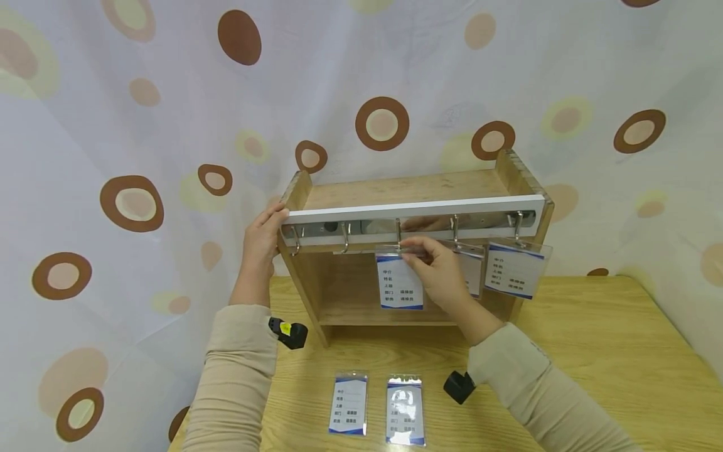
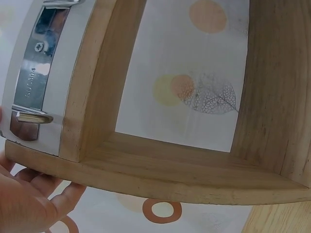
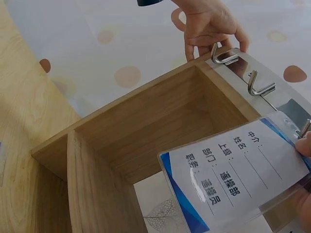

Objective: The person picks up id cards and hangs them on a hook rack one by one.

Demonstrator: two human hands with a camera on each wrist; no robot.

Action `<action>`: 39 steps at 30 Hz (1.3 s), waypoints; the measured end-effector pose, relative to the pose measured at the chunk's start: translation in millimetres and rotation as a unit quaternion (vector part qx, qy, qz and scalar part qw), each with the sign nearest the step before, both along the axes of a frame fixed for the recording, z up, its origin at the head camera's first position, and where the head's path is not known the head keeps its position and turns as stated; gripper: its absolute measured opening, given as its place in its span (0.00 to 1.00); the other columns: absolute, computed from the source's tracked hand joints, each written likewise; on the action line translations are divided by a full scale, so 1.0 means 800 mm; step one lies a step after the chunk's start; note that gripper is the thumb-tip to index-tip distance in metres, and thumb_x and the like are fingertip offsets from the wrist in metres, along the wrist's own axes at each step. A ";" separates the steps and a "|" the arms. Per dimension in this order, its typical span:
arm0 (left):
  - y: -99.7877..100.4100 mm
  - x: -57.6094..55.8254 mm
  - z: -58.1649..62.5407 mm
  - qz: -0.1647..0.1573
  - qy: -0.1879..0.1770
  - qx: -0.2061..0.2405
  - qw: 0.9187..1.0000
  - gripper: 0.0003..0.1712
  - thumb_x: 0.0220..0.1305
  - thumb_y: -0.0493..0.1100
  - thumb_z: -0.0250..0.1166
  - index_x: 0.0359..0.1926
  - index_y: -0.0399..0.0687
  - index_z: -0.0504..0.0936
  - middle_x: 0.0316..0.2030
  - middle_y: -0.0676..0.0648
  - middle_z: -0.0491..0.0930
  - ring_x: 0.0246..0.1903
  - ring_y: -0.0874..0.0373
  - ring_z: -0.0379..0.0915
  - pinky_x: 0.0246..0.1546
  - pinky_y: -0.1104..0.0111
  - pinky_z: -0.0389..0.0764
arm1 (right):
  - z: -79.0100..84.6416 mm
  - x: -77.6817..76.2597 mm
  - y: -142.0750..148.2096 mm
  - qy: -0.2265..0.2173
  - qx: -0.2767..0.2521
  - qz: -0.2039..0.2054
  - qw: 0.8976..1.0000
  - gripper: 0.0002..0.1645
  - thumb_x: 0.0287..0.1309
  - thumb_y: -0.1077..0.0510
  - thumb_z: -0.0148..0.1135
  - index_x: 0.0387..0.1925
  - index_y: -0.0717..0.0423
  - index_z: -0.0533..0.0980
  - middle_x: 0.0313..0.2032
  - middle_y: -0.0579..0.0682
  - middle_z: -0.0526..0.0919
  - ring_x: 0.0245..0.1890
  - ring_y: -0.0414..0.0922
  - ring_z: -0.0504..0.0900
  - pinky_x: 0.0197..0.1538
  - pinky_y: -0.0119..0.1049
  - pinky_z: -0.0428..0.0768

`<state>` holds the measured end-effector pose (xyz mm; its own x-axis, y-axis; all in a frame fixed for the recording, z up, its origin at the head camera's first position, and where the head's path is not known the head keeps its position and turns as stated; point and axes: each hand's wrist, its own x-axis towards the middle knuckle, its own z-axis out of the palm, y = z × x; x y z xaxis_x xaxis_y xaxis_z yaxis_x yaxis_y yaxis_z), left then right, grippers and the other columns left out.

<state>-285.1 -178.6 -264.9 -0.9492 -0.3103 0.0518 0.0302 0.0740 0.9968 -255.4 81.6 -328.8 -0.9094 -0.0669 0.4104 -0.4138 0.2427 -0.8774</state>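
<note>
My right hand pinches the top edge of a clear-sleeved badge between thumb and fingers, at the middle hook. In the right wrist view the sleeve's top edge is right at that hook. The badge has a white card with blue corners and printed lines. My left hand grips the upper left corner of a wooden shelf, its fingers against the side panel in the left wrist view. Across the shelf's front runs a white board with a metal strip and several hooks.
Two more badges hang on the right-hand hooks, one partly behind my right hand, the other at the far right. Below the shelf, two badges lie on the wooden table. A patterned curtain hangs behind.
</note>
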 end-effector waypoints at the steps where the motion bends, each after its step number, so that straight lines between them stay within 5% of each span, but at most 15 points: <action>1: 0.000 0.000 0.000 0.000 0.000 -0.001 1.000 0.24 0.56 0.48 0.56 0.55 0.50 0.70 0.59 0.51 0.60 0.55 0.53 0.56 0.50 0.55 0.61 | 0.000 0.000 -0.001 0.006 0.000 -0.002 1.000 0.12 0.51 0.68 0.56 0.40 0.62 0.74 0.35 0.55 0.77 0.33 0.44 0.74 0.34 0.27 0.72; 14: 0.000 -0.004 -0.005 -0.003 0.006 0.004 1.000 0.24 0.56 0.48 0.56 0.55 0.50 0.71 0.59 0.51 0.60 0.54 0.54 0.57 0.49 0.56 0.63 | -0.009 -0.001 0.000 0.028 -0.046 -0.009 0.999 0.12 0.50 0.71 0.56 0.40 0.66 0.73 0.37 0.57 0.76 0.36 0.42 0.73 0.38 0.25 0.72; 26: -0.001 -0.005 -0.005 -0.003 0.009 0.006 1.000 0.24 0.56 0.48 0.56 0.55 0.50 0.71 0.58 0.51 0.61 0.53 0.56 0.58 0.49 0.57 0.63 | -0.021 0.018 0.018 0.065 -0.072 -0.023 0.995 0.11 0.48 0.72 0.56 0.37 0.68 0.72 0.36 0.58 0.75 0.35 0.36 0.72 0.39 0.24 0.71; 39: -0.002 -0.002 -0.004 -0.003 0.013 0.001 1.000 0.24 0.56 0.49 0.56 0.55 0.49 0.71 0.59 0.51 0.61 0.54 0.56 0.57 0.49 0.57 0.63 | -0.051 0.039 0.036 0.006 -0.045 -0.030 0.999 0.13 0.51 0.67 0.56 0.41 0.67 0.70 0.38 0.57 0.74 0.36 0.36 0.71 0.40 0.22 0.70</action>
